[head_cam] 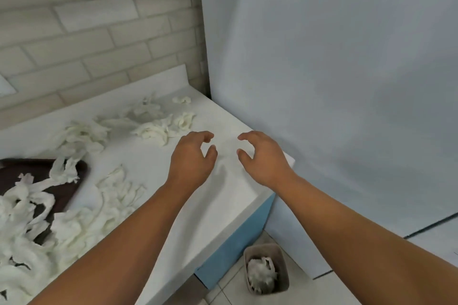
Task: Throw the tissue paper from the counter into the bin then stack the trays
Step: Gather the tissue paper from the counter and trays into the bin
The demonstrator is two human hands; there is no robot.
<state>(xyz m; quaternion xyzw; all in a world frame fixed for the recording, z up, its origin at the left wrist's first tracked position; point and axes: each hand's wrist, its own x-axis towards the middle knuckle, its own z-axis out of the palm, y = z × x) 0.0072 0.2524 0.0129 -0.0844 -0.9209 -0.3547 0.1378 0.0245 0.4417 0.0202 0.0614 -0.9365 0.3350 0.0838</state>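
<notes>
White tissue paper (153, 129) is lying in shredded clumps across the counter (210, 218), piling thickest toward its left edge, where strips are spilling over a dark brown tray (37, 168). Both hands are hovering above the bare stretch by the counter's far right corner. The left hand (192, 158) and right hand (262, 156) are side by side but apart, fingers loosely curled, gripping nothing. On the tiled floor (230, 290) off the counter's right end, a grey bin (284, 277) is holding a wad of tissue.

White counter (198, 205); tissue (153, 129); tray (76, 168)
</notes>
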